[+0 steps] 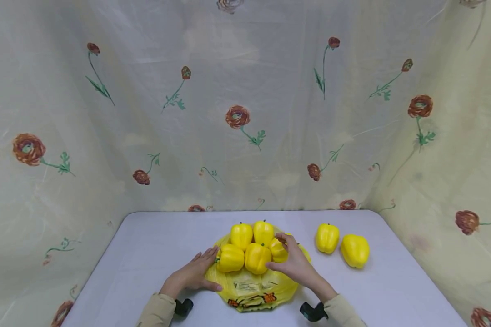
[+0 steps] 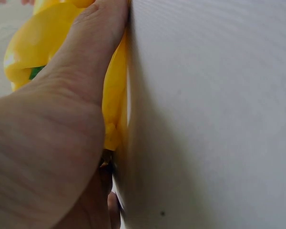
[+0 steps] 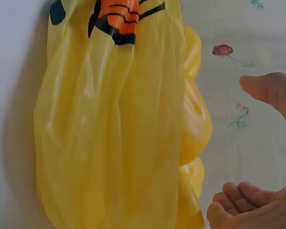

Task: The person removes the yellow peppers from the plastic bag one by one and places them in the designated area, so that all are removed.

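A yellow plastic bag (image 1: 245,295) with orange and black print lies on the table, several yellow bell peppers (image 1: 257,259) grouped on its far part. My left hand (image 1: 196,271) rests along the bag's left edge, fingers extended beside the leftmost pepper (image 1: 232,258). In the left wrist view, the bag's yellow film (image 2: 115,90) shows beyond that hand. Over the right side of the group is my right hand (image 1: 296,265), thumb and fingers spread apart above the right pepper (image 1: 277,250), which it partly hides. The right wrist view shows its palm and fingers (image 3: 257,205) holding nothing.
Two more yellow bell peppers, one farther back (image 1: 327,238) and one nearer (image 1: 355,251), stand on the white table (image 1: 159,231) right of the bag. Flower-printed cloth (image 1: 278,159) hangs behind and at the sides. Black devices (image 1: 313,312) sit at both wrists.
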{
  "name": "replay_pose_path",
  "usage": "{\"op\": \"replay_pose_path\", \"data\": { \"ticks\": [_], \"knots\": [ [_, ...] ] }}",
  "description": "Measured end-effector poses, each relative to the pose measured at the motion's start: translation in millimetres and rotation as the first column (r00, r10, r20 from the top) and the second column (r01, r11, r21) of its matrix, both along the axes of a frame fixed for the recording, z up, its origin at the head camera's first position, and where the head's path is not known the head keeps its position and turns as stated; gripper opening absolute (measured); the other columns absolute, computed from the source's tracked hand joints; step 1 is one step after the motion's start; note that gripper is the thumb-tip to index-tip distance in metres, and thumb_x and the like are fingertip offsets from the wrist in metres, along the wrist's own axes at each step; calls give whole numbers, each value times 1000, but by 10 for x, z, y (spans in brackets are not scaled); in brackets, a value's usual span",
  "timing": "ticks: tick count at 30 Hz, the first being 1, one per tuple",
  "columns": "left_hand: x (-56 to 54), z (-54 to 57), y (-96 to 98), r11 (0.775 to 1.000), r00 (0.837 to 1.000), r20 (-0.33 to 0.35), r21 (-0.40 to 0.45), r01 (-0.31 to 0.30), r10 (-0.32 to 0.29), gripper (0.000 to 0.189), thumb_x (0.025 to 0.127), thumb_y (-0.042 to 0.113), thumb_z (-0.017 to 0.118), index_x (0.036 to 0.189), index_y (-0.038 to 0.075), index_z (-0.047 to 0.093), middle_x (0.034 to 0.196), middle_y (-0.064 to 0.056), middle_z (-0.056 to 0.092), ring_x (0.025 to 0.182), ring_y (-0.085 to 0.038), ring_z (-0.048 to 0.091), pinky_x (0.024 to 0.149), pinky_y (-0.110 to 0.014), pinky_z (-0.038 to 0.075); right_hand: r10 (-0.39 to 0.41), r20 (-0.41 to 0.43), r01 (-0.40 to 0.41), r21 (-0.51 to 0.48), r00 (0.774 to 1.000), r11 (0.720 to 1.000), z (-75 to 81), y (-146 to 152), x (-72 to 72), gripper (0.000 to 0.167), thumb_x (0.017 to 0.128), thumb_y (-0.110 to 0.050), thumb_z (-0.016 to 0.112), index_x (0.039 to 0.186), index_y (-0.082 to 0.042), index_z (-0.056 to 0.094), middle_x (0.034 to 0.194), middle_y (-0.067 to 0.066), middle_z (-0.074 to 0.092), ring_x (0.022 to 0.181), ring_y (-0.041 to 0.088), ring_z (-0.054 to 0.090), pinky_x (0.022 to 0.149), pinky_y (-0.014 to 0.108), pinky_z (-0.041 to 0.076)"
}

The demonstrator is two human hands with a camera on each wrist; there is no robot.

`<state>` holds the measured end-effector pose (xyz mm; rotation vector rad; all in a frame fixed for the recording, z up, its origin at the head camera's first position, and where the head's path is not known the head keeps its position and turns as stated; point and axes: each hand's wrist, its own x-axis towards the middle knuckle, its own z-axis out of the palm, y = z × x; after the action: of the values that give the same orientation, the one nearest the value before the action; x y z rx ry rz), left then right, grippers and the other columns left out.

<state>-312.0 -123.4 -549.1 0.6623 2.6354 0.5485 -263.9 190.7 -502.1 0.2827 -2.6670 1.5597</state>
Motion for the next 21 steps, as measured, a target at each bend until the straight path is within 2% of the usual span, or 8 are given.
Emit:
{"op": "replay_pose_path", "data": {
  "ticks": [8,15,21],
  "knots": [
    [7,7,6,1000,1000,3,6,1,-1,118,70,68,70,155,8,15,163,-9,11,150,-29,12,124,-51,8,9,58,-14,91,998,996,-12,-108,22,92,74,-33,84,145,-6,31,150,16,36,138,39,37,112,55,36],
    [13,12,14,1000,1000,6,1,-8,8,117,70,67,71,155,8,16,163,-9,11,150,-29,12,124,-51,8,34,43,-38,94,998,995,63,-154,2,85,76,-29,83,142,-5,36,145,16,42,135,36,40,112,53,37],
    [2,5,12,1000,1000,-4,2,-5,5,117,70,68,70,155,8,17,163,-9,11,150,-29,12,124,-51,8,20,88,-31,129,996,991,101,-230,-25,84,75,-31,83,141,-4,36,143,19,44,133,39,42,109,55,40]
  ]
}}
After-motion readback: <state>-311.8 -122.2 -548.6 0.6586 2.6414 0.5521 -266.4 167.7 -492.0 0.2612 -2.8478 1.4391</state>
